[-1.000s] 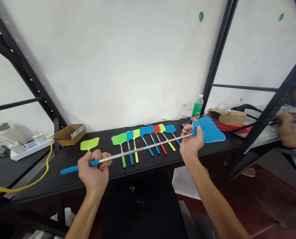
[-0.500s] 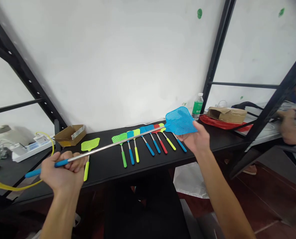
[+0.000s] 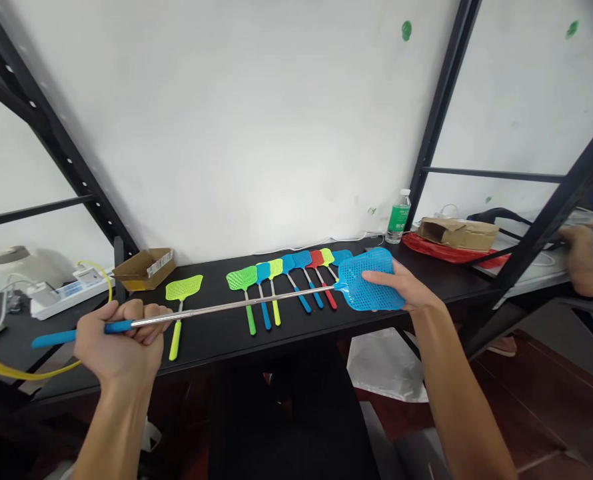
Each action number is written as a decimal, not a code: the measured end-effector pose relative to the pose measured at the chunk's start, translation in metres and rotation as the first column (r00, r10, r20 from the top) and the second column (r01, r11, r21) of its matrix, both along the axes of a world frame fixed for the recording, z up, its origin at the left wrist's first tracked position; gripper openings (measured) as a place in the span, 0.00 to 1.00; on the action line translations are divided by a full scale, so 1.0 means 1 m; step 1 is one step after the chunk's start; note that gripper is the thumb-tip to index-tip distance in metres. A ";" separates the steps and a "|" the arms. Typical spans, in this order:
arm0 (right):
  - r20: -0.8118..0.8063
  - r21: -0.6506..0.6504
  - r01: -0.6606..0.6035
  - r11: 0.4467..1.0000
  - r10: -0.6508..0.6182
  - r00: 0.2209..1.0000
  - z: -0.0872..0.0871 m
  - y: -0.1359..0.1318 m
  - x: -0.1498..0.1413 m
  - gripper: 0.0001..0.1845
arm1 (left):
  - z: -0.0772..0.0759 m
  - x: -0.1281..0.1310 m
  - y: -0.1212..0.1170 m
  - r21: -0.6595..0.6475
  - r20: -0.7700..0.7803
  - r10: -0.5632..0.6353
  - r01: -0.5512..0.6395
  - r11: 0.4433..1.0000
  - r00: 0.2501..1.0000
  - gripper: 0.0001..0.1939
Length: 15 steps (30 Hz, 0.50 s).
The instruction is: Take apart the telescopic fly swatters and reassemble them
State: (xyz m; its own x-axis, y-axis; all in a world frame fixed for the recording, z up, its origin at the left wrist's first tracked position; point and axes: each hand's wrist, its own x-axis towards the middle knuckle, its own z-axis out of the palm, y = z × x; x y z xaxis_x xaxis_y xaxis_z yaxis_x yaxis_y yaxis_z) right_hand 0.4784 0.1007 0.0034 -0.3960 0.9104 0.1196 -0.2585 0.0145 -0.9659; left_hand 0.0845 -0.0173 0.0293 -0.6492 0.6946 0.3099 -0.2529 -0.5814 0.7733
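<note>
A blue fly swatter [image 3: 369, 297] with a long, drawn-out metal shaft stretches between my two hands above the table. My left hand [image 3: 124, 343] is closed around its blue handle, where the shaft begins. At the other end my right hand [image 3: 409, 283] grips the mesh head, thumb on top and fingers hidden beneath. Behind it, several shorter swatters lie in a row, among them a green one [image 3: 243, 278], a red one [image 3: 330, 298] and blue ones. A yellow-green swatter [image 3: 183, 288] lies apart on the left, near my left hand.
On the black table [image 3: 206, 347] stand an open cardboard box [image 3: 144, 270] and a water bottle [image 3: 399, 217]. A power strip [image 3: 74, 297] with a yellow cable is at left. Another box [image 3: 459, 233] rests on red plastic at right. Another person's arm [image 3: 584, 260] shows far right.
The swatter's head has come down and slightly right, so the shaft lies flatter. My right hand has moved with it, its thumb now across the mesh. My left hand keeps its grip.
</note>
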 end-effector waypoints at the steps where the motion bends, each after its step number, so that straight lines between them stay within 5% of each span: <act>1: 0.029 0.005 -0.016 1.000 0.015 0.999 0.000 -0.001 -0.003 0.19 | -0.001 0.004 0.001 0.005 -0.003 -0.013 0.014 1.000 1.000 0.20; 7: 0.108 -0.006 -0.135 0.991 0.135 0.985 0.005 -0.011 -0.025 0.24 | -0.011 0.033 0.008 -0.010 0.024 -0.131 0.131 0.991 0.991 0.20; 15: 0.175 0.078 -0.223 0.972 0.207 0.963 0.009 -0.011 -0.007 0.35 | -0.011 0.017 0.003 -0.107 -0.210 -0.192 0.173 0.979 0.959 0.23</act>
